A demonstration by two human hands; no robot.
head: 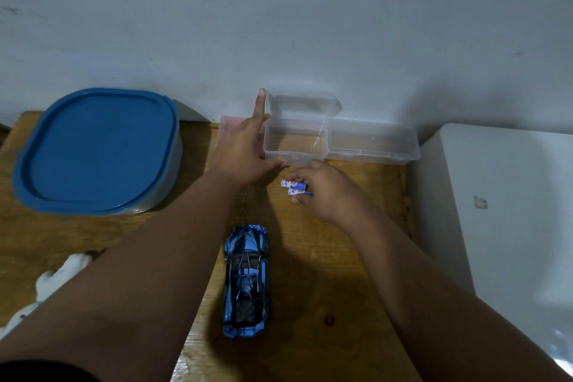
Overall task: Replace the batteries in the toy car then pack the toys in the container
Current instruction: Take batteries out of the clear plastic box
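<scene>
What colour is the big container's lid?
Blue lid, seen in the head view.

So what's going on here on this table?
A person works at a wooden table. Their left hand steadies a small clear box with its lid open, while the right hand pinches two batteries just in front of it. The blue toy car sits untouched nearer the person, and the blue-lidded container stands closed at left.

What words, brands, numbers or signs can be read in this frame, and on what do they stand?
No text is legible.
Batteries in the right hand: red, white and blue label print, too blurred to read.
Toy car: blue and black pattern, no lettering seen.
Blue-lidded container, clear boxes: no lettering seen.
</scene>
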